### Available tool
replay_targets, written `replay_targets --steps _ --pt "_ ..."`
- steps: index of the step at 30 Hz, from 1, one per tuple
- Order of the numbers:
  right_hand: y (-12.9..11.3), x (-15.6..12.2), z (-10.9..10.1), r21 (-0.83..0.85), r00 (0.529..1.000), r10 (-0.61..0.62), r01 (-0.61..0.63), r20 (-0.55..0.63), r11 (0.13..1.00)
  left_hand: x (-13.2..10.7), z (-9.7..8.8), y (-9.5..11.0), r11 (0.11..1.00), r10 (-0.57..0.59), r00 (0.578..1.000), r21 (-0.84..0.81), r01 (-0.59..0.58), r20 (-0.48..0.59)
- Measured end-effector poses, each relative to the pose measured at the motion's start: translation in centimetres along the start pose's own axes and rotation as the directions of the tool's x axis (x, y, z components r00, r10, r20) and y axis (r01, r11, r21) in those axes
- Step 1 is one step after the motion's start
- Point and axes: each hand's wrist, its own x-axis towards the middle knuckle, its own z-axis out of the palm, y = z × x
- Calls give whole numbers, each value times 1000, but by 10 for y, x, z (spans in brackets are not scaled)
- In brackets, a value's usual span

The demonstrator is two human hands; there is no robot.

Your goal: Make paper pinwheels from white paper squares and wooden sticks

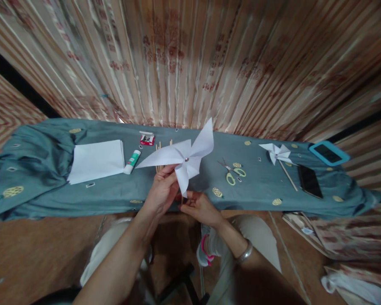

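A white paper pinwheel (195, 162) with a round metal pin at its centre is held up above the front edge of the table. My left hand (165, 186) is closed behind its lower left blade, its fingertips partly hidden by the paper. Just below the lowest blade, my right hand (200, 207) pinches the pinwheel's thin stick, of which only a short piece shows. Behind the pinwheel, several wooden sticks (159, 167) lie on the cloth, partly covered from view.
On the blue-green tablecloth (206, 199) lie a paper stack (97, 161), a glue stick (132, 162), a small red box (147, 139) of pins and green-handled scissors (231, 173). Farther right are another pinwheel (277, 154), a black phone (310, 181) and a blue-framed tablet (329, 153). A curtain (193, 63) hangs behind.
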Motion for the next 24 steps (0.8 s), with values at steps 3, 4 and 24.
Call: replay_targets --steps 3,4,24 --pt "2 1 5 -19 999 -36 36 -13 999 1 1 -1 999 20 1000 -25 -19 21" --pt "2 2 5 -35 999 -47 47 -19 998 0 1 -2 1000 21 999 -23 -20 34" --pt "-30 -8 -17 -289 960 -267 233 -85 929 -4 -20 -7 786 114 984 593 -173 135"
